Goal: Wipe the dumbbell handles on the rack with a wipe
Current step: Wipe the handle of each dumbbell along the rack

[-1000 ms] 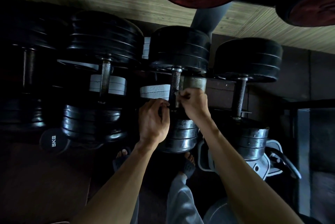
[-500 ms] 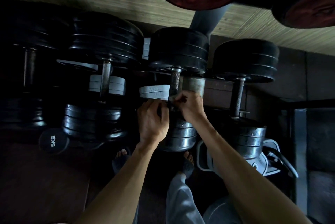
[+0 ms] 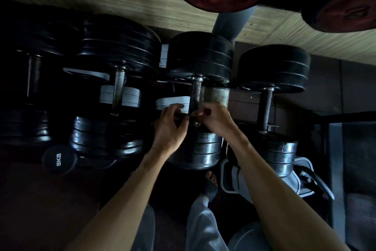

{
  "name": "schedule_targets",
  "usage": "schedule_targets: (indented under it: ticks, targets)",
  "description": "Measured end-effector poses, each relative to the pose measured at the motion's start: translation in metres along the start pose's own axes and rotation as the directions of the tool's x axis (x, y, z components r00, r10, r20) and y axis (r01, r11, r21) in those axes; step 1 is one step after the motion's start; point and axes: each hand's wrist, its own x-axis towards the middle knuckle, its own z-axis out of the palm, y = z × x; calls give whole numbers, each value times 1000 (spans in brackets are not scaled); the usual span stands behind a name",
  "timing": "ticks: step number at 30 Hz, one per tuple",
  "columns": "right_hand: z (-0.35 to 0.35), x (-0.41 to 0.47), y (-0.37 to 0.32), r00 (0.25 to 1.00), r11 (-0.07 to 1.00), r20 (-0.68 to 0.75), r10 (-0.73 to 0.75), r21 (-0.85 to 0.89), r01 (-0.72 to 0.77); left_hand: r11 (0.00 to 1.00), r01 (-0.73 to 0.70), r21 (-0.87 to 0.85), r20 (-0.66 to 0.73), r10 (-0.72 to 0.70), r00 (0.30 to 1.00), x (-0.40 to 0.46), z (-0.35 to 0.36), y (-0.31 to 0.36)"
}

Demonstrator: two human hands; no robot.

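Reaching in low, the middle dumbbell handle (image 3: 195,93) is met by both hands, left hand (image 3: 169,128) and right hand (image 3: 215,117); fingers curled, but what's pinched can't really be made out.

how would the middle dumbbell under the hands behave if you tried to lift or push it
Probably very heavy: the middle dumbbell carries thick stacked plates at both ends. Its round plates could roll if nudged sideways, though neighbours crowd it. The knurled handle looks grippy, not slippery.

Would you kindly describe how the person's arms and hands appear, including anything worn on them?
Both forearms are bare, with no sleeves in view. The left hand and right hand wear no gloves; no watch, ring or band shows in this dim light.
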Motion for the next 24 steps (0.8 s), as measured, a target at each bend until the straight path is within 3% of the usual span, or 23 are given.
schedule_targets:
  ticks: [4,7,9,11,14,17,19,21,24]
  targets:
    - [-11,-5,-5,991,980,98,-86,186,66,991,-100,85,272,73,959,28,-25,5]
    - [-12,-12,-10,995,933,52,-83,355,59,966,-209,149,389,137,911,40,-30,15]
    - [-10,-16,-8,997,906,-14,-72,417,71,962,-244,119,357,188,915,43,-29,16]
    - [-3,-21,-4,986,928,-162,-43,359,99,973,-218,71,236,196,952,42,-26,11]
    - [18,-39,-1,926,979,-376,10,193,68,994,-73,75,-36,76,996,41,-22,12]
    - [44,-55,1,867,991,-497,-40,93,99,998,55,33,-210,-47,977,55,-9,21]
    - [49,-57,4,830,988,-553,-75,72,137,989,120,-92,-205,-136,969,72,5,25]
    - [48,-56,7,828,985,-555,-78,83,148,951,205,-229,-96,-232,968,86,18,26]
    - [47,-58,7,825,980,-556,-99,89,177,964,187,-189,-4,-191,982,77,24,25]
